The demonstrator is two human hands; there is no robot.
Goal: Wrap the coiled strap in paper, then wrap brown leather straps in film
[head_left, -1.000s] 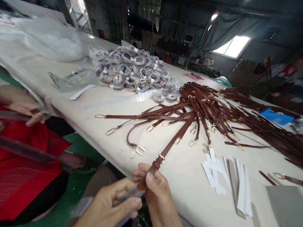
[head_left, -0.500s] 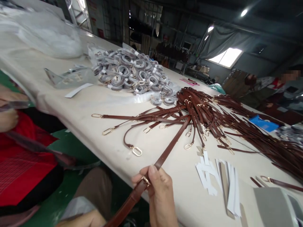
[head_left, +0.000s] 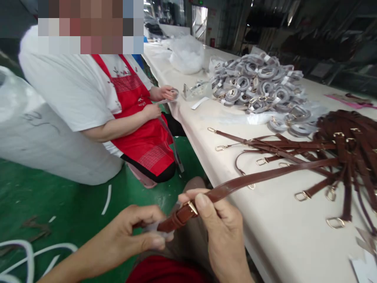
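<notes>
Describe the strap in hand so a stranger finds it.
At the edge of the long cream table, the left hand and right hand grip a brown leather strap with a gold buckle. Unlike the straps fanned nearby, it is raised off the tabletop.

The view has been swung to the left, so that a co-worker's red apron (head_left: 138,129) and white T-shirt (head_left: 64,90), a large white sack (head_left: 50,145) and the green floor (head_left: 70,204) are now shown beside the table (head_left: 273,232). The left hand (head_left: 129,232), low at the frame's edge half a second ago, has been raised to the brown leather strap (head_left: 232,186), and a clear plastic strip (head_left: 157,227) is now pinched against it, with the gold slider (head_left: 192,208) shown beside the thumb of the right hand (head_left: 220,232).
</notes>
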